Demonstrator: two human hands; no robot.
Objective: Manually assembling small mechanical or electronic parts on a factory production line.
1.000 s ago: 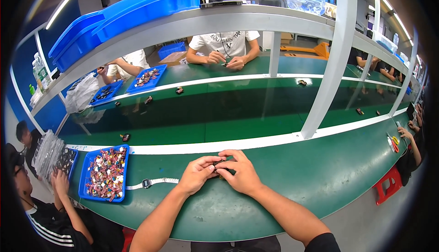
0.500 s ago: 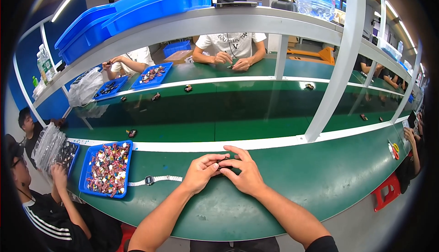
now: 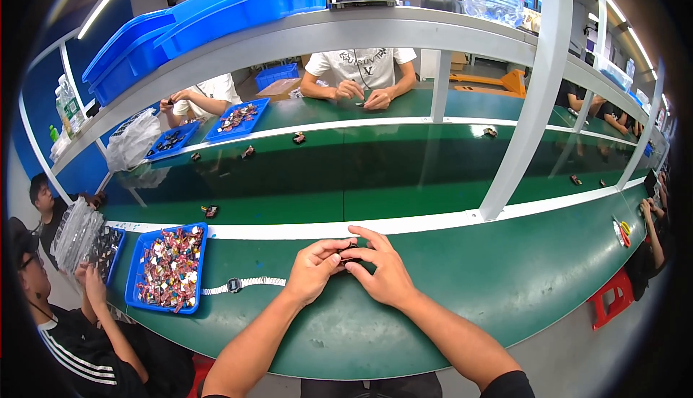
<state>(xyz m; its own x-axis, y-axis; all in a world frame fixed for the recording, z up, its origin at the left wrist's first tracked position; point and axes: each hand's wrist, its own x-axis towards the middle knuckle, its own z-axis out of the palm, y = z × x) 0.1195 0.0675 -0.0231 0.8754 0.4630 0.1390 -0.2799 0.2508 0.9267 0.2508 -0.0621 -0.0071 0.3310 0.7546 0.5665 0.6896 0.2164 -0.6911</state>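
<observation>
Head view, fisheye, edges bent. Both hands meet at centre of green bench (image 3: 433, 304), near its front edge. L hand (image 3: 314, 271) and R hand (image 3: 382, 271) pinch one small dark part (image 3: 348, 251) between fingertips, digits curled narrow round it. Part mostly covered by the fingers; kind not readable, only a dark sliver shows betw. thumbs. Palms hidden; forearms enter from lower edge, R sleeve dark, cut by frame.

Just L of L wrist: silver wristwatch (image 3: 242, 284) lying flat on bench, strap stretched out, apart from the hand. Further L: blue tray (image 3: 137, 282) holding mixed small pieces, red/white/dark, too small to sort.

Far L, person in black top w/ white stripes, partly cut by rim, handling clear bags (image 3: 72, 232); contents unclear.

White stripe (image 3: 404, 225) runs along bench ahead of hands; beyond it a darker green belt (image 3: 339, 174) w/ scattered small dark items, not identifiable.

Across belt: person in white shirt (image 3: 361, 66), head hidden by overhead grey shelf (image 3: 303, 33). Blue bins (image 3: 216, 15) on shelf. Red stool (image 3: 613, 304) at R, partly under bench.
</observation>
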